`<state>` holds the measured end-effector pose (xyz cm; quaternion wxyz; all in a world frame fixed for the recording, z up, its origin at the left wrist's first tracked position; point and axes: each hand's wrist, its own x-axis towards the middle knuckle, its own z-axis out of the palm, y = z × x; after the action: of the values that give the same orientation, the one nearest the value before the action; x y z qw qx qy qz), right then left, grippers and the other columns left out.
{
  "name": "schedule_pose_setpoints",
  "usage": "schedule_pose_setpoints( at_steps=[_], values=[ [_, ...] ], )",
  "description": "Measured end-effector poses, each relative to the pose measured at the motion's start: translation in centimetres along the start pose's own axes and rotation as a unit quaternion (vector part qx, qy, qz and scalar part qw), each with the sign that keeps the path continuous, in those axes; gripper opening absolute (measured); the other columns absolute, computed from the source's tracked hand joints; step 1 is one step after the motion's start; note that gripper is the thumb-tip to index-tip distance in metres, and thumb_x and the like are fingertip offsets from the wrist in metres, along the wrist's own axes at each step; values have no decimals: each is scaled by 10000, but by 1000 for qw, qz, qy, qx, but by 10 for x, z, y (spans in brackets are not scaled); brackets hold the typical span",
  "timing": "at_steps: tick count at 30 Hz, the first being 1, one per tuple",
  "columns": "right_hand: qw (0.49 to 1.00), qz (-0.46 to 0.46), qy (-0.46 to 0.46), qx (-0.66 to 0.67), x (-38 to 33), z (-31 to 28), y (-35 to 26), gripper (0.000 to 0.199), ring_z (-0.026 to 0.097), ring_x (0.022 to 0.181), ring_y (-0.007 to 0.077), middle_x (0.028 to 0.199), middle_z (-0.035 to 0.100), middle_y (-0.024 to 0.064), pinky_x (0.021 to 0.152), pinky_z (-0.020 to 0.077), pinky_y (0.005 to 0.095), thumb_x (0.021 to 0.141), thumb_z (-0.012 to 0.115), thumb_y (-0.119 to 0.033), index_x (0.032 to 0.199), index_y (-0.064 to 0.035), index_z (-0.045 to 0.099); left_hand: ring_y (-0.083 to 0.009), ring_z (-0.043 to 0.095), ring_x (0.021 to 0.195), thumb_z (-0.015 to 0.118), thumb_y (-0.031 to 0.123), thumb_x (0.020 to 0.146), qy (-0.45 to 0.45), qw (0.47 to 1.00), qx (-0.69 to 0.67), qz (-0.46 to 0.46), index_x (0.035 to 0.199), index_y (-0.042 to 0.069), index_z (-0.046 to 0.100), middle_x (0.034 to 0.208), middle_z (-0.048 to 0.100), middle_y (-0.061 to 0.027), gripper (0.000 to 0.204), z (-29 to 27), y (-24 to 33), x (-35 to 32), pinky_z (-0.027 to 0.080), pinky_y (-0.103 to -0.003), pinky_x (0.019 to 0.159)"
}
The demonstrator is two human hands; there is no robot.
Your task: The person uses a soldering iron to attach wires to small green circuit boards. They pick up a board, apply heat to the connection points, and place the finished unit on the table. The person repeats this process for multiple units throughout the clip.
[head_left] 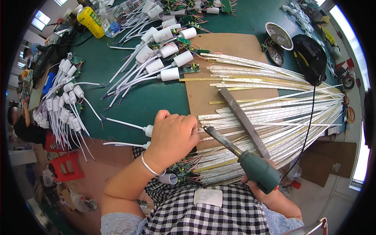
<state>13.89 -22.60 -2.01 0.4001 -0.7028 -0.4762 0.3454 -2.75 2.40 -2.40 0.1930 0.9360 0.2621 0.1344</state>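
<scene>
My right hand (pixel 258 192) grips the green handle of a soldering iron (pixel 260 171). Its dark tip points left, beside the fingers of my left hand (pixel 174 133). That hand is closed in a pinch at the left ends of several long LED strips (pixel 231 126); whatever is between its fingers is hidden. A dark grey bar (pixel 243 122) lies slantwise across the strips. White cylindrical lamp housings (pixel 170 74) with white cables lie to the left, some wired to small green circuit boards (pixel 191 68). One more housing (pixel 168 179) is under my left wrist.
A brown board (pixel 239 44) lies on the green table (pixel 152 98). At the far right are a metal bowl (pixel 279 36), a round tin (pixel 275 57) and a black mesh object (pixel 309 55). A yellow bottle (pixel 90 21) stands far left; a red stool (pixel 66 166) is below.
</scene>
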Motion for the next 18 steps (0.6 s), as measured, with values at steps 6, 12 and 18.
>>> schedule_pose_setpoints(
  at_steps=[6, 12, 18],
  values=[
    [998, -41, -11, -49, 6, -1, -1, 381, 591, 955, 292, 1089, 586, 153, 819, 485, 354, 695, 714, -80, 1063, -22, 632, -211, 536, 569, 636, 79, 705, 9, 1000, 8, -1, 713, 110, 540, 578, 548, -14, 101, 0, 0, 0, 330, -347, 677],
    [998, -20, -23, -50, 8, 1, -4, 387, 584, 957, 292, 1077, 596, 145, 808, 485, 353, 685, 716, -73, 1062, -35, 640, -213, 536, 571, 637, 79, 706, 22, 1000, 14, 2, 709, 108, 538, 577, 545, -21, 103, 3, 0, -1, 337, -351, 684],
    [995, -45, -28, -83, 13, 2, -6, 376, 585, 948, 285, 1067, 597, 139, 799, 483, 344, 696, 718, -74, 1062, -41, 641, -217, 533, 572, 637, 80, 706, 20, 1000, 16, 4, 704, 106, 534, 577, 542, -26, 107, 3, 0, -1, 339, -354, 688]
  ],
)
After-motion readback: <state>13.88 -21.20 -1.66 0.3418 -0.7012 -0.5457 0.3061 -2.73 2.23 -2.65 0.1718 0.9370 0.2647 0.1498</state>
